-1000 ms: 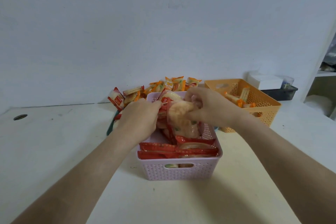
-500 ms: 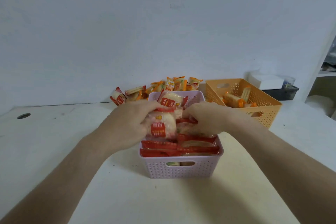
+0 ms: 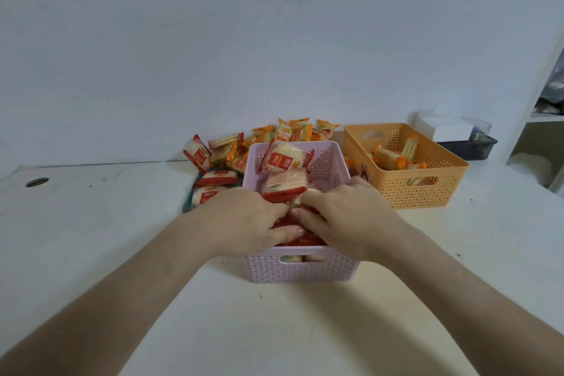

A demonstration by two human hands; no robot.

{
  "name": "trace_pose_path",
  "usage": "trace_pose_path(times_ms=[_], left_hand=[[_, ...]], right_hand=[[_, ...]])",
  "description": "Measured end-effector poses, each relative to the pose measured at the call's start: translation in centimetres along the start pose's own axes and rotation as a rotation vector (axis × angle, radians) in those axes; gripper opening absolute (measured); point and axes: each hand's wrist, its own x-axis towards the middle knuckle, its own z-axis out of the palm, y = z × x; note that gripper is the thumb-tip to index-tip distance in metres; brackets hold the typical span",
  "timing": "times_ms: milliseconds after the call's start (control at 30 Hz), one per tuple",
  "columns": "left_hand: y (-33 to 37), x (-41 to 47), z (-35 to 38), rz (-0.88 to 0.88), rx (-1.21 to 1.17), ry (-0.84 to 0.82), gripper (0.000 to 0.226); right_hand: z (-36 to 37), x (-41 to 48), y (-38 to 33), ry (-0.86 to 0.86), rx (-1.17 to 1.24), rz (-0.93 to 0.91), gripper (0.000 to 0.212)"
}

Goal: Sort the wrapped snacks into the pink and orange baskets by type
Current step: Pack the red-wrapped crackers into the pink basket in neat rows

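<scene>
The pink basket [image 3: 302, 268] stands at the table's middle, with red-wrapped round snacks [image 3: 285, 183] stacked inside. My left hand [image 3: 244, 220] and my right hand [image 3: 345, 217] meet over its front half, fingers curled on red packs that they press down; those packs are mostly hidden under my hands. The orange basket [image 3: 427, 192] sits to the right and holds a few orange-wrapped sandwich snacks [image 3: 390, 156]. A loose pile of mixed snacks [image 3: 219, 149] lies behind and left of the pink basket.
A teal edge [image 3: 187, 201] shows under the loose pile. A white box [image 3: 448, 131] rests in a dark tray [image 3: 470, 148] at the back right, beside a shelf [image 3: 546, 119]. A cable hole [image 3: 37, 182] is at the far left. The wall rises right behind the pile.
Both hands, carrying red packs, have come down from the basket's far half to its front half. The packs are now pressed low among the others.
</scene>
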Motion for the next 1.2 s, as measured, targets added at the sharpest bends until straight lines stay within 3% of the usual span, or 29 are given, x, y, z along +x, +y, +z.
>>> trace_pose_path(times_ms=[133, 300, 367, 433, 500, 600, 700, 800, 900, 1067, 1167, 1200], left_hand=[[0.4, 0.6, -0.5, -0.010, 0.117, -0.030, 0.056], [-0.1, 1.0, 0.4, -0.002, 0.145, 0.051, 0.062], [-0.4, 0.9, 0.7, 0.005, 0.090, 0.029, 0.073], [-0.7, 0.8, 0.7, 0.003, -0.038, -0.097, 0.090], [-1.1, 0.7, 0.1, -0.009, -0.192, -0.182, 0.099], [-2.2, 1.2, -0.8, 0.011, -0.364, -0.009, 0.072], [-3.2, 3.3, -1.3, -0.031, -0.179, 0.234, 0.027], [-3.0, 5.6, -0.2, -0.022, 0.026, 0.186, 0.031], [-2.9, 7.5, 1.6, -0.066, 0.178, 0.065, 0.063], [-3.5, 7.5, 1.9, -0.085, 0.043, 0.261, 0.035], [-3.5, 6.9, 1.6, -0.129, -0.239, 0.523, 0.031], [-3.3, 6.6, 1.2, -0.142, -0.337, 0.616, 0.031]], right_hand=[[0.3, 0.3, 1.0, -0.110, 0.083, -0.062, 0.032], [0.1, 0.8, 0.9, -0.277, -0.043, -0.113, 0.040], [-0.3, 1.0, 0.7, -0.376, -0.032, -0.100, 0.043], [-0.7, 1.1, 0.7, -0.481, 0.020, -0.047, 0.050], [-0.7, 1.1, 0.9, -0.419, 0.074, 0.000, 0.051], [0.3, 2.0, 2.4, -0.081, 0.070, 0.104, 0.048], [0.2, 3.8, 4.1, -0.116, 0.092, 0.248, 0.042], [-0.1, 5.2, 4.1, -0.328, -0.001, 0.243, 0.040], [0.7, 6.4, 3.7, -0.558, -0.077, 0.262, 0.039], [2.0, 6.5, 4.2, -0.344, 0.133, 0.321, 0.035], [2.2, 6.2, 4.3, -0.206, 0.240, 0.334, 0.018], [2.4, 6.2, 4.5, -0.173, 0.269, 0.342, 0.024]])
